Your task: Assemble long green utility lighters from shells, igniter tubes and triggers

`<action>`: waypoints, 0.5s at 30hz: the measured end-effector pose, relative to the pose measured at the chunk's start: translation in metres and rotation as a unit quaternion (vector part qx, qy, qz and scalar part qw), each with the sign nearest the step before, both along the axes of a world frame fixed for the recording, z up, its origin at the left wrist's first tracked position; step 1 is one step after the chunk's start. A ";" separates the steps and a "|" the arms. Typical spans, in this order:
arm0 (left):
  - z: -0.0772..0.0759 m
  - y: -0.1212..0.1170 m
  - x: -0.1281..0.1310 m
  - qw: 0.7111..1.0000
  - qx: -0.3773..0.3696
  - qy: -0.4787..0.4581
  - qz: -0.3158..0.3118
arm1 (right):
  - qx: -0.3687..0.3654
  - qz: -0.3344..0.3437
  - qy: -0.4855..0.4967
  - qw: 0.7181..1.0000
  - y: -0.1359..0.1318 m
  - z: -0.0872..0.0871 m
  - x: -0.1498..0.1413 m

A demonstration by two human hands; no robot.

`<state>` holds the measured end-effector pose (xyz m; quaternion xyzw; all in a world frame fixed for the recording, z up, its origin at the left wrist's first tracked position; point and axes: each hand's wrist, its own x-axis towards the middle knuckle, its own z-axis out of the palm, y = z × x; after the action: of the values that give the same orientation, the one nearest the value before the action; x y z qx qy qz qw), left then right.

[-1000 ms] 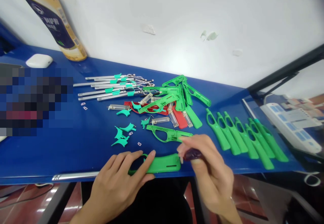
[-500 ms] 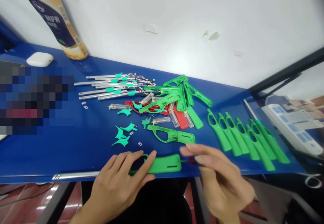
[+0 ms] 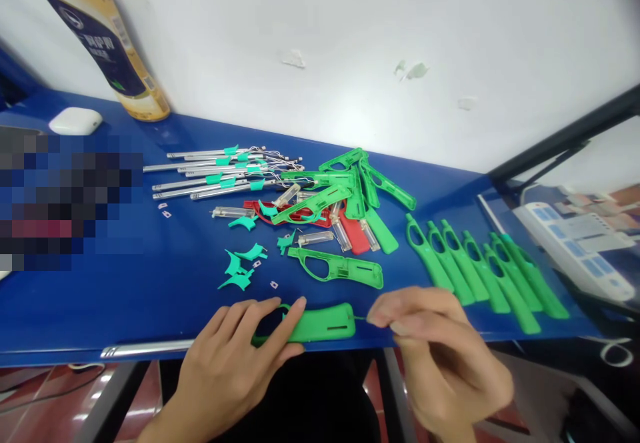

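Note:
At the table's front edge lies a green long-nosed lighter (image 3: pixel 320 323), its metal tube (image 3: pixel 145 348) pointing left. My left hand (image 3: pixel 245 349) is closed over its trigger-loop end, pressing it against the table. My right hand (image 3: pixel 440 349) pinches what looks like a small screwdriver, whose thin shaft (image 3: pixel 360 317) reaches the lighter's butt end; its handle is hidden by the fingers. Just beyond lies an open green half-shell (image 3: pixel 357 271). Left of that are teal triggers (image 3: pixel 237 273) and tiny pale clips (image 3: pixel 274 285).
Metal tubes with wires (image 3: pixel 210 169) lie in a pile behind. Green shells (image 3: pixel 353 179), a red handle (image 3: pixel 354 229) and clear fuel tanks (image 3: pixel 316 237) form a heap. Several green lighter bodies (image 3: pixel 460 263) are lined up at right, near a white power strip (image 3: pixel 575 249). A yellow bottle (image 3: pixel 107 49) stands back left.
My right hand's fingers have closed together around the tool, hiding the dark red handle that showed before. The lighter and my left hand have stayed in place; the view has shifted slightly.

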<state>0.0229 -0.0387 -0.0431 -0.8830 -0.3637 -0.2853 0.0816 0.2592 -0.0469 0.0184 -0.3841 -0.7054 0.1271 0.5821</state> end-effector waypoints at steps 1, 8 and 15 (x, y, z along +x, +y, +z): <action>0.000 0.000 0.000 1.000 0.001 0.001 0.001 | 0.010 -0.006 0.003 1.000 0.001 0.000 -0.002; 0.001 0.000 0.001 1.000 -0.005 0.001 0.003 | 0.002 -0.052 -0.055 0.997 0.000 0.000 0.001; 0.000 0.000 0.000 1.000 -0.001 0.005 0.005 | 0.017 -0.048 0.005 0.999 -0.001 0.004 -0.014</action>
<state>0.0232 -0.0391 -0.0433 -0.8827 -0.3680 -0.2799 0.0843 0.2455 -0.0478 0.0223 -0.4068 -0.6852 0.0887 0.5976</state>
